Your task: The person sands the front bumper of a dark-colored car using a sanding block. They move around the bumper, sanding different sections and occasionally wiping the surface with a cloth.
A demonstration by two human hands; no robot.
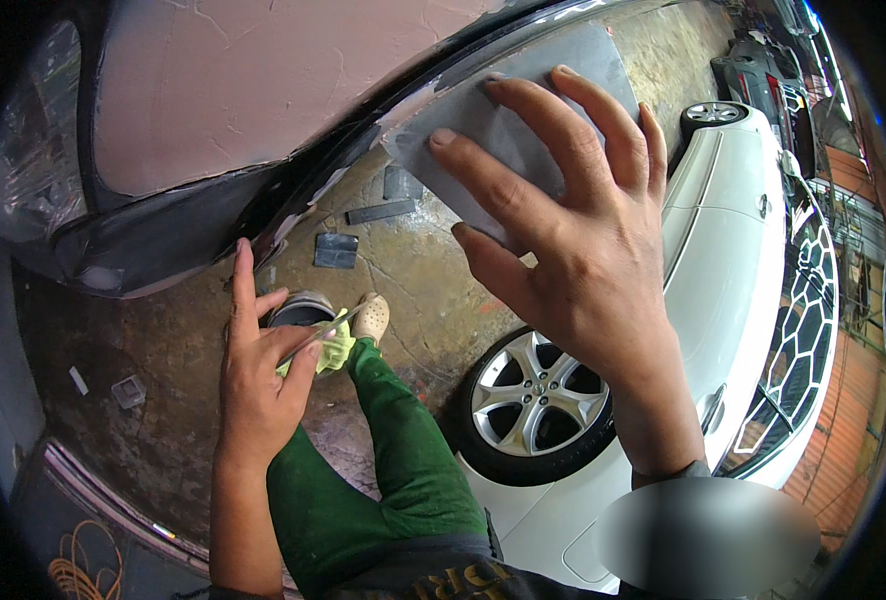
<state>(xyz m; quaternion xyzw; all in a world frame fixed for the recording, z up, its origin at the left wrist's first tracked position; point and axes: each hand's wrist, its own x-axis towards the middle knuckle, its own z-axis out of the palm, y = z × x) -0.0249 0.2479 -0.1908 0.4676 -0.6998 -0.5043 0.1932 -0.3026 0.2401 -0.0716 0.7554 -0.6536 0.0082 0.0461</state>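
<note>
My right hand (573, 240) presses a grey sheet of sandpaper (503, 110) flat against the edge of a car body panel (263, 90) covered in pinkish filler, fingers spread. My left hand (258, 375) hangs lower, closed on a thin flat spreader blade and a yellow-green cloth (335, 350). The index finger of that hand points up toward the panel's dark lower edge (173, 235). My green trouser leg (383, 470) and a beige shoe (371, 318) show beneath.
A white car (733, 220) with a silver alloy wheel (535, 405) stands on the right. On the stained concrete floor lie a round tin (298, 308), dark sanding pads (336, 250) and small scraps (128, 392). Another car (763, 80) is parked far back.
</note>
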